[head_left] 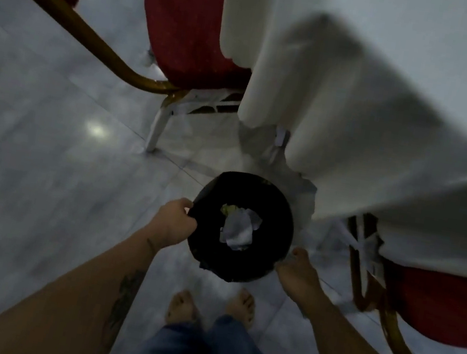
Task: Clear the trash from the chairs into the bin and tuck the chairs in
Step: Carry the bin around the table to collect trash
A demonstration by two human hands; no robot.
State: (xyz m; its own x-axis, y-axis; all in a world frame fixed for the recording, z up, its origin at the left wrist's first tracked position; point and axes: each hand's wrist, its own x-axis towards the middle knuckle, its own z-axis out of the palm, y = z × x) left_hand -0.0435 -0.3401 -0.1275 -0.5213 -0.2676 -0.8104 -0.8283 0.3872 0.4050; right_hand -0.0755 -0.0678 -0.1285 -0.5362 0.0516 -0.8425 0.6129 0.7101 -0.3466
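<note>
The left hand (178, 218) pinches the bin (241, 227) rim at nine o'clock. Crumpled paper trash (239, 229) lies inside. The right hand (298, 271) touches the rim at four o'clock; its grip I cannot tell. With one firm hold the bin may tip, spilling trash, or snag the bench cloth (371, 131) at one o'clock.

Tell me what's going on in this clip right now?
A person stands barefoot on a tiled floor, the left hand gripping the rim of a black bin and the right hand at its opposite edge. Crumpled paper already lies inside. Two red chairs flank the bin, their seats partly under the white tablecloth.
</note>
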